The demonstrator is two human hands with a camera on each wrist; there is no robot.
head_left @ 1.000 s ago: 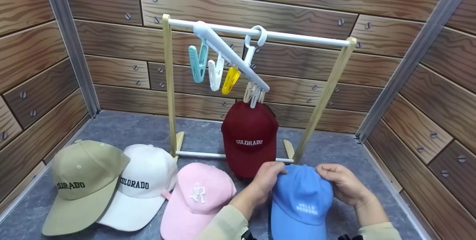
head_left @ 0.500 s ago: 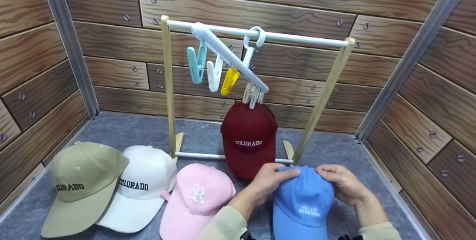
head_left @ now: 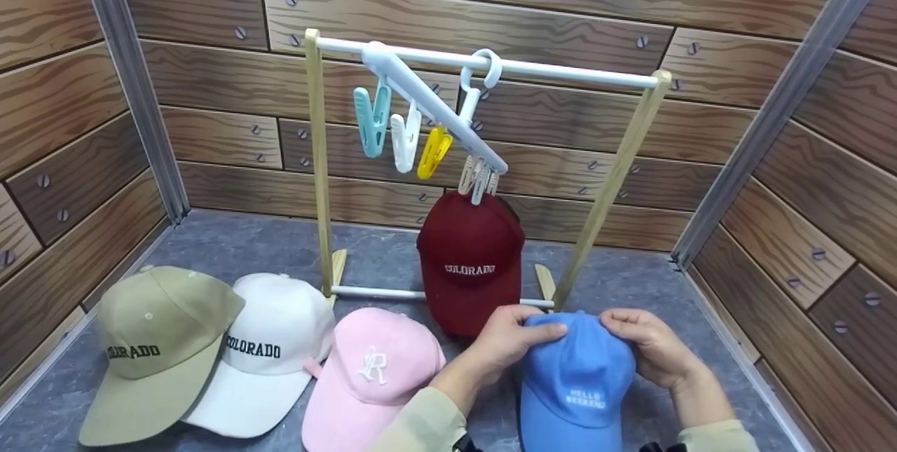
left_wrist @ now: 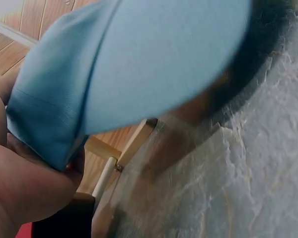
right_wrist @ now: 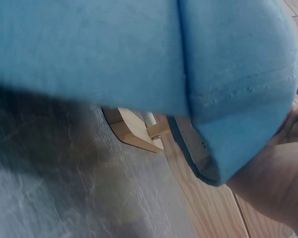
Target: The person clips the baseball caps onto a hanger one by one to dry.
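Note:
Between both hands is a blue baseball cap (head_left: 578, 375) with white "HELLO WEEKEND" lettering, its brim toward the person. My left hand (head_left: 508, 333) grips the upper left of the crown, thumb on top of the cloth. On the opposite side, my right hand (head_left: 652, 340) pinches the upper right edge. In the left wrist view the brim of the blue cap (left_wrist: 164, 59) is raised over the grey tabletop (left_wrist: 248, 163). The right wrist view shows the cap's side and lower edge, with the right hand (right_wrist: 273, 178) behind it. Most fingertips are hidden by the cloth.
A dark red cap (head_left: 469, 242) hangs by beige clips (head_left: 478, 179) from a white clip hanger (head_left: 427, 101) on a wooden-sided rack (head_left: 319, 158). Teal, white and yellow clips (head_left: 434, 152) hang there too. Leftward lie pink (head_left: 378, 368), white (head_left: 270, 361) and khaki caps (head_left: 161, 347).
The left thumb has moved further over the crown, and the blue cap has shifted slightly right with both hands on it. The rack and other caps have stayed in place.

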